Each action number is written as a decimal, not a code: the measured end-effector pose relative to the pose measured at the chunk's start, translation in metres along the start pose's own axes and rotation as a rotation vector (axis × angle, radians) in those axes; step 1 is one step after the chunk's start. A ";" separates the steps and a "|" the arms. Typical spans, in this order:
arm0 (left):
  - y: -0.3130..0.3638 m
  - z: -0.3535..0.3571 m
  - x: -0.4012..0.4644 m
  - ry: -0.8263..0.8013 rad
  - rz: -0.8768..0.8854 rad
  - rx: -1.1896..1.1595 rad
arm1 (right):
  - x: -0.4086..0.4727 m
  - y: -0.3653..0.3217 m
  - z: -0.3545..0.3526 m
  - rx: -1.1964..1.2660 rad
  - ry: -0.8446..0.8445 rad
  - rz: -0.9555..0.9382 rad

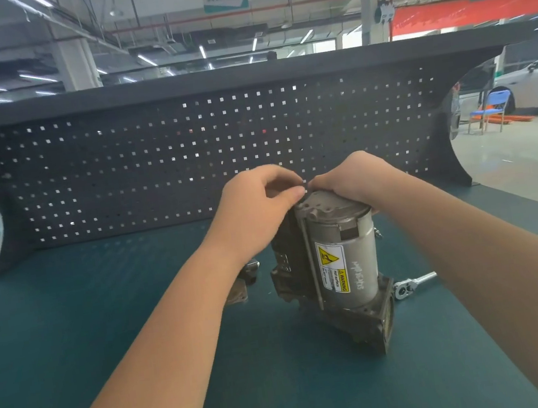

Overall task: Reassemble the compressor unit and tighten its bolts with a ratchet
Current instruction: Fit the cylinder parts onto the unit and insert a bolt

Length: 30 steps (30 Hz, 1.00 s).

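The compressor stands upright on the bench. The left hand pinches something small (likely a bolt) at its cap; the right hand grips the top. Cross-threading could follow; the ratchet lies beside it.

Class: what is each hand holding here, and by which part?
Left hand pinches something small, unidentifiable, above the compressor. Right hand grips the compressor's top cap at its far rim.

Both my forearms bare right up to the frame edge, no sleeves showing. No gloves on my left hand or right hand. No watch, rings, wristbands or tape on either wrist. Nails short on the fingertips I can see.
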<state>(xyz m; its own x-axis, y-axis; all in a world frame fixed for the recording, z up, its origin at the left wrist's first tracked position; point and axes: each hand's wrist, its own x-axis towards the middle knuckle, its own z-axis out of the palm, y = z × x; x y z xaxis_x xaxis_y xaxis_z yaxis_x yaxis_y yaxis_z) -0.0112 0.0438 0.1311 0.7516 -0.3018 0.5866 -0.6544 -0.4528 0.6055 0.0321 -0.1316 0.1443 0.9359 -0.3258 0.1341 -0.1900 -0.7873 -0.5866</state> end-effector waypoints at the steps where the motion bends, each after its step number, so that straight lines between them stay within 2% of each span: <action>1: -0.002 0.003 -0.002 0.015 0.001 -0.003 | -0.001 0.000 0.000 0.000 -0.002 0.002; 2: -0.003 0.006 -0.005 0.066 0.007 -0.015 | -0.001 0.000 0.000 0.001 -0.001 0.001; 4: -0.007 0.016 -0.016 0.314 0.001 -0.079 | -0.001 0.000 -0.001 0.005 -0.001 -0.015; 6: -0.019 0.029 -0.038 0.585 -0.091 -0.181 | -0.002 0.001 -0.002 0.016 -0.011 -0.029; 7: -0.027 0.038 -0.051 0.604 -0.172 -0.206 | -0.001 0.001 -0.002 0.020 -0.015 -0.034; 8: -0.037 0.047 -0.062 0.515 -0.260 -0.206 | -0.001 0.002 -0.001 0.016 -0.015 -0.042; 10: -0.052 0.066 -0.077 0.210 -0.380 -0.206 | -0.002 0.002 -0.001 -0.004 -0.007 -0.059; 12: -0.059 0.076 -0.082 0.076 -0.376 -0.205 | -0.003 0.000 -0.002 -0.018 -0.005 -0.070; 18: -0.059 0.080 -0.075 0.108 -0.213 -0.100 | -0.003 0.000 -0.002 -0.040 -0.018 -0.084; 22: -0.058 0.083 -0.072 0.179 -0.208 -0.135 | -0.003 0.000 -0.003 -0.003 -0.008 -0.065; 30: -0.065 0.090 -0.079 0.184 -0.163 -0.092 | -0.002 0.001 -0.002 0.003 0.003 -0.061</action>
<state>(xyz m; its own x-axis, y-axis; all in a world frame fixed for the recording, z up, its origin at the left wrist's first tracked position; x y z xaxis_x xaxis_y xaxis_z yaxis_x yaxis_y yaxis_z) -0.0206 0.0214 -0.0036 0.8256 -0.0701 0.5599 -0.5371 -0.4018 0.7417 0.0294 -0.1324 0.1452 0.9447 -0.2792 0.1720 -0.1322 -0.8042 -0.5794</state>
